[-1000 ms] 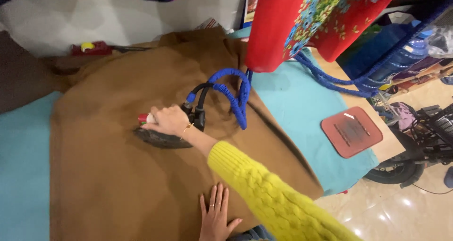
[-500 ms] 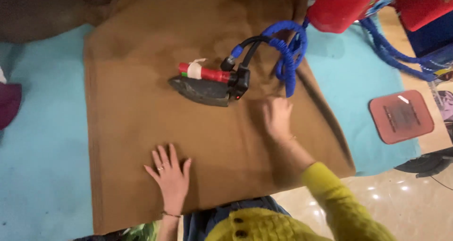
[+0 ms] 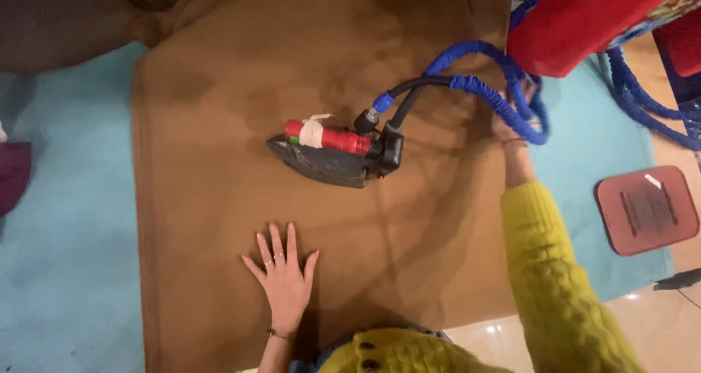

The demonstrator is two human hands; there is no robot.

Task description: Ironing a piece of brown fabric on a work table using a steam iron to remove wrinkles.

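Pressing flat with fingers spread, the left hand (image 3: 283, 277) rests on the wide brown cloth (image 3: 219, 198), bare fabric all round. Beyond it sits the dark iron with red handle (image 3: 332, 152). The right hand (image 3: 511, 128), grip unclear, touches the looped blue fabric-covered cord (image 3: 496, 95) near the cloth's right edge.

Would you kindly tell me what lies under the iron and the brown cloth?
The iron rests on the brown cloth, which lies on a turquoise cover. The left hand presses flat on the cloth. What is beneath the cloth's middle is hidden.

No packages, labels, signs, screens.
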